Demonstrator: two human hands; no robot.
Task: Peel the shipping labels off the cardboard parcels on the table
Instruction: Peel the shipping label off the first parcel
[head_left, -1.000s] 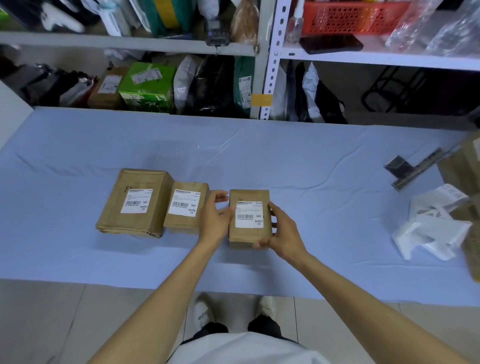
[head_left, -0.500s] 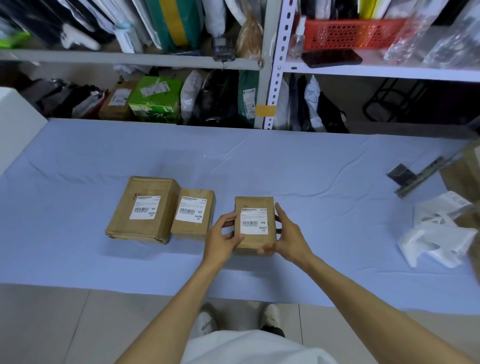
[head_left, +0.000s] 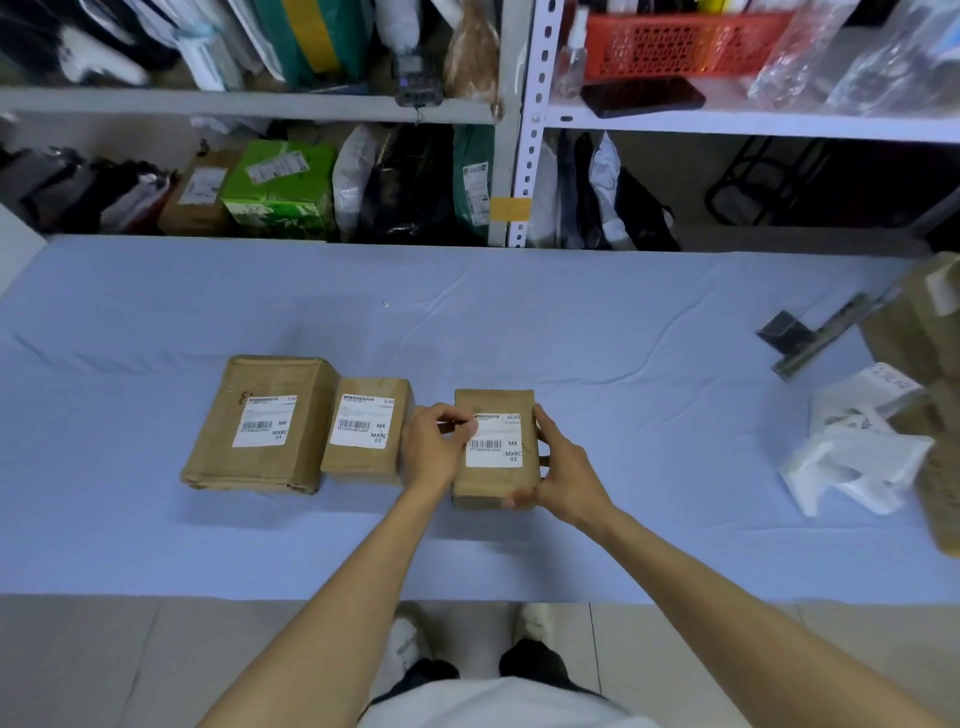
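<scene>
Small parcel (head_left: 493, 486): brown cardboard, lying flat on the blue tablecloth (head_left: 623, 353) near the front edge, rightmost of a row of three.
Shipping label (head_left: 496, 449): white with a barcode, stuck on the small parcel's top face; flat over most of its area.
Left hand (head_left: 434, 449): fingers curled, thumb and fingertips pinching at the label's upper left corner; whether that corner is lifted cannot be told.
Right hand (head_left: 569, 467): grips the small parcel, fingers along its right side, thumb on the near edge.
Middle parcel (head_left: 363, 460): just left of the left hand, apart from the small parcel; its own white label (head_left: 363, 421) on top.
Large parcel (head_left: 260, 457): touching the middle parcel's left side, with a white label (head_left: 265, 420) on its top.
White paper pile (head_left: 857, 457): crumpled sheets near the table's right end, well apart from the row.
Metal tool (head_left: 815, 338): dark, long, lying behind the pile.
More brown parcels (head_left: 930, 322): at the right edge, blurred.
Shelving (head_left: 519, 124): behind the table, holding bagged goods, a green box (head_left: 283, 187) and a red basket (head_left: 685, 44).
</scene>
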